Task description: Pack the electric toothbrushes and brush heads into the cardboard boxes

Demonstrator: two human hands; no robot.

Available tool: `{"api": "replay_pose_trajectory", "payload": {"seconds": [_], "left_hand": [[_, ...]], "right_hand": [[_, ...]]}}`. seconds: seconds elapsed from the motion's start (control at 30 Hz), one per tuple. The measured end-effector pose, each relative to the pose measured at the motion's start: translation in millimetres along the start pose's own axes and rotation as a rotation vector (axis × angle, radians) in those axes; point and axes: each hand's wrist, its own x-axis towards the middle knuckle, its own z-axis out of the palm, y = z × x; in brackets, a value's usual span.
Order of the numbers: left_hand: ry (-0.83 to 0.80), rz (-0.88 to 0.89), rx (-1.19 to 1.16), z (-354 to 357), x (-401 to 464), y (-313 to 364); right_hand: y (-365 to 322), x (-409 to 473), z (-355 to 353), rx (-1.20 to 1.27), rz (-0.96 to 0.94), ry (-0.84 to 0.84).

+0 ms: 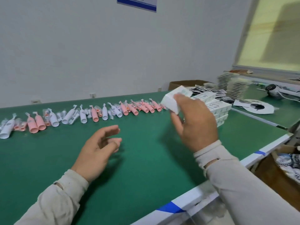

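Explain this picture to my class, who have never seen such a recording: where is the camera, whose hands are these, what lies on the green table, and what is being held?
There is no machine here. The one picture comes from a camera worn on a person's head, looking forward and down at their own two hands. The right hand holds a small white cardboard box above the green table. The left hand hovers empty, fingers loosely curled. Across the table runs a row of pink and white electric toothbrushes, with small brush heads in clear wrappers among them. Behind the right hand sits a stack of boxes.
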Motion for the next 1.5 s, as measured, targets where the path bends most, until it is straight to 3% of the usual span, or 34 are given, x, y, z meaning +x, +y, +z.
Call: {"api": "replay_pose_trajectory", "payload": {"seconds": [0.1,0.27,0.6,0.77,0.93,1.1,1.2,1.37,1.5], "left_hand": [[0.010,-0.076,0.219,-8,-3,-23],[0.074,-0.072,0.212,-11,1,-29],[0.089,-0.064,0.223,-14,2,-34],[0.101,-0.082,0.234,-14,3,-35],[0.180,-0.041,0.245,-16,3,-30],[0.540,0.054,0.324,-44,-1,-23],[0.676,0.002,0.459,-72,-17,-22],[0.758,-0.070,0.581,-106,-45,-26],[0.723,-0.081,0.739,-122,-54,-15]], "right_hand": [[63,4,-8,-0.166,0.221,-0.025],[126,-3,8,-0.323,0.431,-0.208],[146,3,49,-0.371,0.445,-0.455],[138,-8,43,-0.377,0.430,-0.461],[42,-22,49,0.112,0.241,-0.148],[-117,-10,99,0.613,0.132,-0.539],[-183,4,129,0.888,0.202,-0.689],[-219,-16,157,1.095,0.324,-0.663],[-208,-26,165,1.139,0.270,-0.697]]}}
